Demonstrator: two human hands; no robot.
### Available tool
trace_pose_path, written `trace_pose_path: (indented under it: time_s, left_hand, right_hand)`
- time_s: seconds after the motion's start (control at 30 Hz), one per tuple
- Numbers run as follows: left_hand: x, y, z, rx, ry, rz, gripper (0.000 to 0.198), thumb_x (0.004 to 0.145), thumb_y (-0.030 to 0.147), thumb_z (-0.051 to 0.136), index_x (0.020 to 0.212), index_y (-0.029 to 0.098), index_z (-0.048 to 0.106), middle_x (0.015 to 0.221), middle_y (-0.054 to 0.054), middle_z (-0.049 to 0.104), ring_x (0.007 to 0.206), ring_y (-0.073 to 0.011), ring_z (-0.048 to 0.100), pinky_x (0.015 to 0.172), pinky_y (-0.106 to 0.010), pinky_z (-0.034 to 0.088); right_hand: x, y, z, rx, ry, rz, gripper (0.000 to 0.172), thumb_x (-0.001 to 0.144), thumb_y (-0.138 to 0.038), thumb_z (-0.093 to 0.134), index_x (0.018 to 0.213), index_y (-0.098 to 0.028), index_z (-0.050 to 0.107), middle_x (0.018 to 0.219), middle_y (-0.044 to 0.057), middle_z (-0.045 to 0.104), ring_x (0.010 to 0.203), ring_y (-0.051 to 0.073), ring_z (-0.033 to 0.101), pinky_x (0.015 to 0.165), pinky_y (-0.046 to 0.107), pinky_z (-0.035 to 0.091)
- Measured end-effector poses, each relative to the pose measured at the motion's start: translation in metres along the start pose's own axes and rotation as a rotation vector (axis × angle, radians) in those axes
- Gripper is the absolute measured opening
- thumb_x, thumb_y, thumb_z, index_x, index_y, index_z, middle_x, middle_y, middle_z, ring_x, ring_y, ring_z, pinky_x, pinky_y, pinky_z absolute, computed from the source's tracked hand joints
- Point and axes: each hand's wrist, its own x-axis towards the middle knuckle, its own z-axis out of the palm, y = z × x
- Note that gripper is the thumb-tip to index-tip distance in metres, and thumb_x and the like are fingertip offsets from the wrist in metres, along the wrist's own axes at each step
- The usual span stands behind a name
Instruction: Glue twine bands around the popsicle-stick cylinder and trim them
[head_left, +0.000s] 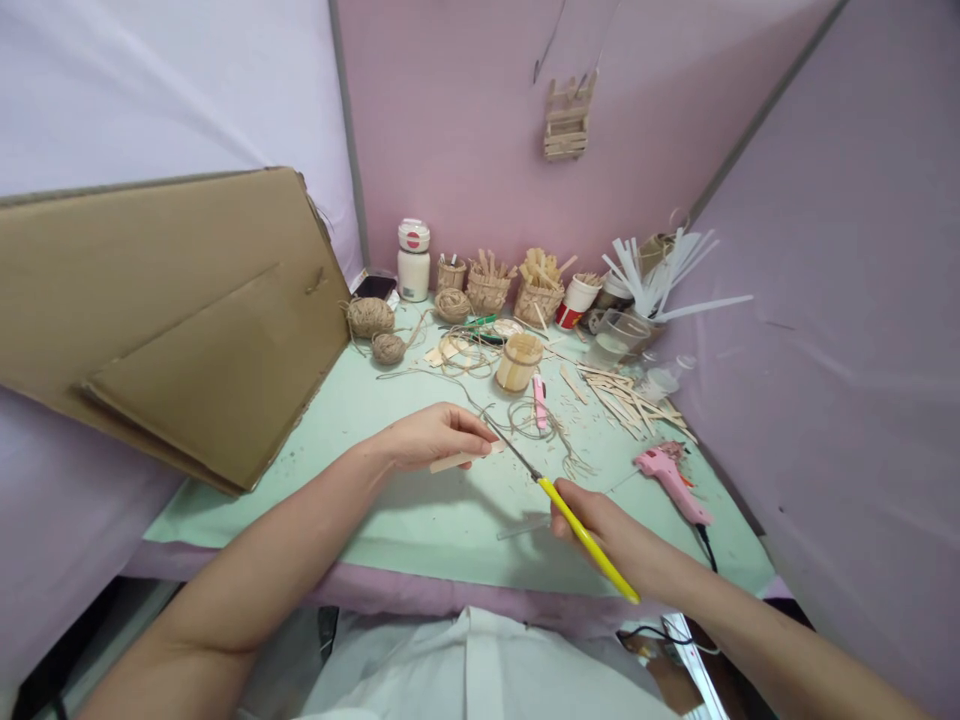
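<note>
My left hand (442, 438) pinches a flat pale wooden craft stick (450, 462) over the front middle of the table. The stick's right end sticks out past the fingertips. My right hand (589, 520) is closed around a long tool with a yellow handle (592, 548) and a slim dark metal end (517, 455). That metal end lies across the stick's right end, close to my left fingertips; whether it touches is unclear. Seen edge-on, the tool's exact kind cannot be made out. Beyond my hands stands a small round wooden-stick cup (519, 364) beside a pink utility knife (540, 402).
A pink glue gun (673, 482) lies at right, below a pile of sticks (622, 398). Loose twine (544, 418) is behind my hands. Twine balls (370, 317), stick-filled baskets (489, 290) and a white bottle (413, 265) line the back. A cardboard panel (187, 320) leans at left.
</note>
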Motion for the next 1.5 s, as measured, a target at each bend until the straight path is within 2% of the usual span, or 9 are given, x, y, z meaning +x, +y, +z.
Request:
trace_pose_path:
  time_s: [0.23,0.37,0.47,0.6,0.77,0.93,1.1,1.3,1.5]
  left_hand:
    - [0.0,0.0,0.0,0.009,-0.05,-0.057,0.017,0.059,0.03,0.079,0.072,0.019,0.077,0.062,-0.001,0.067,0.054,-0.0114,0.054,0.054,-0.023,0.044]
    - [0.001,0.0,0.0,0.014,-0.075,-0.113,0.022,0.057,0.029,0.081,0.073,0.015,0.075,0.065,0.0,0.066,0.058,-0.0108,0.055,0.056,-0.022,0.044]
    - [0.001,0.0,0.0,0.025,-0.059,-0.132,0.028,0.057,0.031,0.081,0.077,0.013,0.074,0.066,0.0,0.065,0.059,-0.01,0.055,0.056,-0.022,0.043]
    - [0.002,-0.002,-0.001,-0.019,-0.06,-0.1,0.031,0.059,0.034,0.08,0.081,0.013,0.072,0.067,0.0,0.064,0.058,-0.0099,0.055,0.056,-0.023,0.043]
    - [0.003,-0.007,-0.001,-0.132,-0.118,-0.044,0.03,0.069,0.037,0.075,0.086,0.014,0.066,0.071,-0.001,0.064,0.058,-0.0093,0.055,0.058,-0.023,0.043]
    - [0.004,-0.009,-0.001,-0.14,-0.095,0.019,0.029,0.076,0.038,0.071,0.089,0.014,0.064,0.071,-0.001,0.062,0.057,-0.0066,0.052,0.056,-0.02,0.039]
    - [0.008,-0.01,-0.002,-0.212,-0.046,0.005,0.031,0.076,0.04,0.07,0.088,0.011,0.065,0.075,-0.003,0.063,0.06,-0.0066,0.052,0.059,-0.021,0.041]
    - [0.008,-0.009,-0.003,-0.309,-0.049,-0.014,0.034,0.073,0.038,0.074,0.091,0.01,0.067,0.073,-0.004,0.062,0.058,-0.0067,0.051,0.054,-0.021,0.039]
    - [0.008,-0.009,-0.002,-0.264,-0.012,-0.018,0.034,0.072,0.038,0.075,0.09,0.011,0.068,0.073,-0.003,0.062,0.059,-0.0067,0.051,0.056,-0.021,0.041]
  right_hand:
    - [-0.007,0.001,-0.002,-0.033,-0.032,0.013,0.022,0.083,-0.036,0.047,0.072,-0.022,0.036,0.068,-0.003,0.047,0.06,0.012,0.038,0.056,0.025,0.032]
    - [-0.01,0.002,-0.007,-0.02,-0.054,-0.001,0.022,0.084,-0.036,0.048,0.072,-0.021,0.038,0.067,-0.003,0.047,0.059,0.011,0.037,0.054,0.024,0.031]
    - [-0.006,0.009,-0.012,0.036,0.007,-0.043,0.024,0.086,-0.039,0.047,0.073,-0.021,0.039,0.066,-0.004,0.043,0.058,0.011,0.035,0.053,0.023,0.03]
    - [0.003,0.019,-0.012,0.141,0.116,-0.101,0.03,0.089,-0.047,0.042,0.074,-0.021,0.039,0.065,-0.004,0.036,0.054,0.009,0.032,0.048,0.022,0.028]
    - [0.013,0.022,0.004,0.265,0.114,-0.108,0.041,0.089,-0.061,0.037,0.077,-0.022,0.037,0.059,-0.007,0.029,0.049,0.008,0.024,0.043,0.021,0.024]
    - [0.019,0.024,0.013,0.302,0.121,-0.136,0.048,0.086,-0.07,0.034,0.078,-0.022,0.036,0.059,-0.008,0.027,0.049,0.008,0.023,0.042,0.021,0.023]
    - [0.02,0.022,0.012,0.283,0.124,-0.123,0.046,0.086,-0.067,0.038,0.078,-0.022,0.038,0.06,-0.007,0.029,0.051,0.009,0.024,0.043,0.021,0.023]
    - [0.018,0.019,0.008,0.235,0.112,-0.129,0.039,0.088,-0.059,0.042,0.078,-0.021,0.04,0.062,-0.006,0.031,0.052,0.009,0.026,0.044,0.021,0.026]
    - [0.014,0.012,0.003,0.206,0.049,-0.139,0.034,0.088,-0.054,0.043,0.079,-0.021,0.039,0.064,-0.006,0.035,0.054,0.009,0.028,0.045,0.021,0.028]
